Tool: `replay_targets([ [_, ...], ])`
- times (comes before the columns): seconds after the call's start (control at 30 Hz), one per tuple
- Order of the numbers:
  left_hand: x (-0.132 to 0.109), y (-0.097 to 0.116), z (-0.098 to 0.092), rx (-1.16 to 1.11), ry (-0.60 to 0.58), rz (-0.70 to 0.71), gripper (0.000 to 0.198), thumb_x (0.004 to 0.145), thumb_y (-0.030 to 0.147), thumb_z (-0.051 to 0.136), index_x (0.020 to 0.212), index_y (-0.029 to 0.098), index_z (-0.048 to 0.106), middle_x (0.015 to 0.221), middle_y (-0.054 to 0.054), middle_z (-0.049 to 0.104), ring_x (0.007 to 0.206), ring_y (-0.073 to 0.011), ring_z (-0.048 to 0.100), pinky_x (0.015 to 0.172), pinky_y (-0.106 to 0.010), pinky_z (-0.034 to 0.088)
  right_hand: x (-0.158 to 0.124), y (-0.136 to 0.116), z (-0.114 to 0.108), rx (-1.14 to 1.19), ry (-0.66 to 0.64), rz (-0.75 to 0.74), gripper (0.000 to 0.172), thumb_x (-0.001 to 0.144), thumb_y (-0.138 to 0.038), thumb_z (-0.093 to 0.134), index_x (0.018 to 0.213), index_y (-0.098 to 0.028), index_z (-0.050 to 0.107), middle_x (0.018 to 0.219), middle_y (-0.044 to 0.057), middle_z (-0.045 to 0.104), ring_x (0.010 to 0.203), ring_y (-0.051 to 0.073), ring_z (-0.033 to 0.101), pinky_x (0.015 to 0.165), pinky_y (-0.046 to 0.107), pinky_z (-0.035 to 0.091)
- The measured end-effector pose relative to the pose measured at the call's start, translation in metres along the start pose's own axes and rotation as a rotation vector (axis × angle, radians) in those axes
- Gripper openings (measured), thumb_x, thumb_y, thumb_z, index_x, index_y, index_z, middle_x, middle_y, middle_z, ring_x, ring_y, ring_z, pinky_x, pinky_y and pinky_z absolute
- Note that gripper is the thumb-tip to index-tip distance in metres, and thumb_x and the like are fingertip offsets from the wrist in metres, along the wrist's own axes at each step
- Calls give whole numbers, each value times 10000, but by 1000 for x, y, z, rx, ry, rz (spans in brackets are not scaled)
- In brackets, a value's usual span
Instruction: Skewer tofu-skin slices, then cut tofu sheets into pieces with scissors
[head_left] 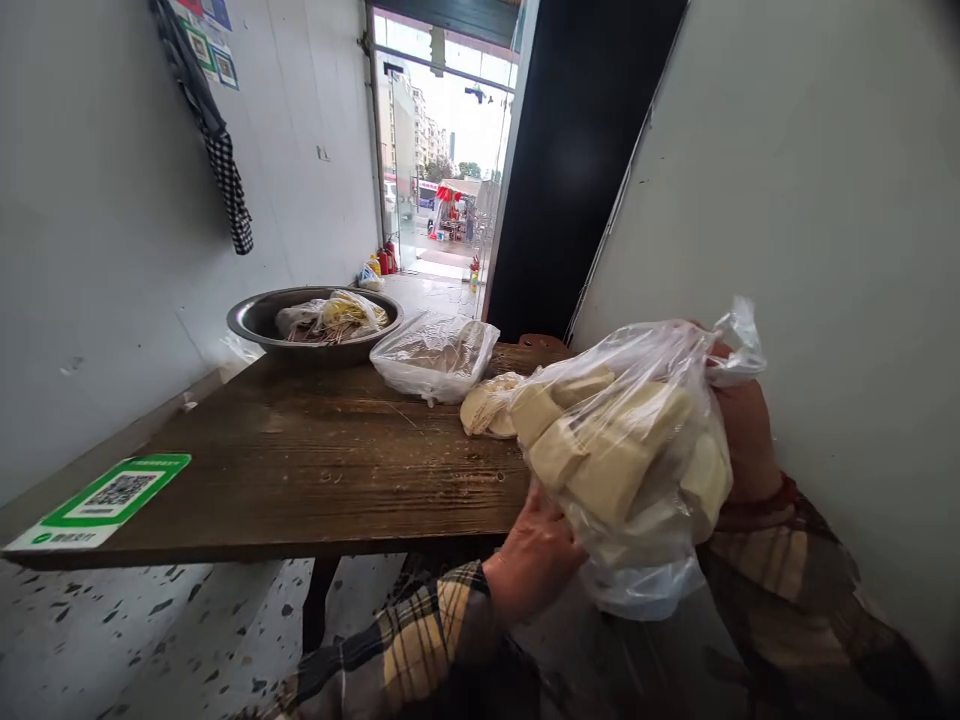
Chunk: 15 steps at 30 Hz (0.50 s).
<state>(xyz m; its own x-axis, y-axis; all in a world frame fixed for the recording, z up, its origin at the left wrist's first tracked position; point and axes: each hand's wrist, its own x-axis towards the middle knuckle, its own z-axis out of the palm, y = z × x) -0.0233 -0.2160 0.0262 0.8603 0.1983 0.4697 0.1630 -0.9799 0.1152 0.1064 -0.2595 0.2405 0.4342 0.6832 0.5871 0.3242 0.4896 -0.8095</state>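
Note:
I hold a clear plastic bag (630, 450) full of pale, blocky pieces of food at the right end of a dark wooden table (315, 460). My left hand (536, 555) cups the bag from below, fingers closed against it. My right hand (742, 425) grips the gathered top of the bag at its right side. Both sleeves are plaid. A small bag of pale round pieces (489, 405) lies on the table just left of the held bag.
A metal basin (259, 318) with bagged food stands at the table's far left. Another clear bag (435, 355) lies beside it. A green QR sign (105, 500) is on the near left corner. Walls close in on both sides; an open glass doorway (442, 150) is ahead.

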Motion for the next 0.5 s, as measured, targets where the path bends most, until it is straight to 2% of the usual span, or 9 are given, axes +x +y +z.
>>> replay_targets([
  [0.07, -6, 8, -4, 21, -33, -19, 341, 893, 142, 450, 1188, 262, 574, 1036, -70, 666, 1026, -226, 580, 1029, -489, 368, -3, 2, 19, 63, -34, -4, 167, 843, -270, 531, 681, -228, 528, 622, -32, 530, 596, 131, 528, 588, 263, 473],
  [0.13, -13, 7, -5, 43, -94, -73, 303, 899, 144, 447, 1160, 235, 570, 935, -67, 660, 899, -210, 604, 876, -420, 470, -6, 13, 44, 107, -80, 32, 103, 834, -225, 510, 732, -226, 525, 612, -53, 492, 535, 111, 463, 524, 235, 420],
  [0.2, -21, -2, -2, 67, -123, -123, 242, 912, 168, 439, 1107, 215, 574, 855, -54, 638, 833, -203, 600, 777, -375, 491, -9, 31, 74, 90, -132, 59, 44, 818, -232, 528, 778, -220, 542, 636, -55, 499, 540, 109, 448, 506, 223, 388],
  [0.27, -29, -13, 4, 107, -96, -141, 202, 918, 177, 433, 1043, 203, 588, 820, -49, 620, 830, -206, 590, 808, -402, 480, -12, 55, 107, 28, -174, 45, 76, 825, -286, 540, 813, -213, 558, 667, -50, 515, 575, 114, 456, 527, 222, 387],
  [0.33, -34, -23, 13, 144, -47, -152, 180, 916, 173, 436, 963, 195, 608, 780, -40, 608, 823, -201, 583, 915, -471, 431, -16, 83, 136, -14, -189, 34, 132, 843, -337, 519, 864, -211, 555, 680, -48, 516, 593, 119, 455, 539, 225, 386],
  [0.4, -36, -28, 21, 154, -13, -176, 178, 913, 172, 446, 887, 188, 621, 756, -36, 604, 819, -194, 580, 993, -510, 365, -20, 113, 156, -102, -237, 60, 185, 872, -359, 457, 926, -206, 544, 727, -33, 547, 639, 128, 481, 582, 236, 413],
  [0.47, -35, -30, 26, 142, 1, -197, 186, 910, 176, 453, 847, 181, 628, 767, -40, 615, 835, -196, 584, 1024, -523, 329, -24, 138, 163, -275, -454, 98, 189, 866, -344, 450, 914, -197, 560, 733, -21, 577, 657, 135, 507, 620, 252, 435],
  [0.5, -34, -29, 27, 134, 2, -199, 188, 909, 179, 454, 848, 180, 631, 776, -41, 623, 839, -198, 587, 1028, -526, 322, -27, 148, 162, -325, -572, 119, 152, 820, -330, 526, 857, -194, 582, 693, -23, 587, 635, 138, 517, 615, 259, 440],
])
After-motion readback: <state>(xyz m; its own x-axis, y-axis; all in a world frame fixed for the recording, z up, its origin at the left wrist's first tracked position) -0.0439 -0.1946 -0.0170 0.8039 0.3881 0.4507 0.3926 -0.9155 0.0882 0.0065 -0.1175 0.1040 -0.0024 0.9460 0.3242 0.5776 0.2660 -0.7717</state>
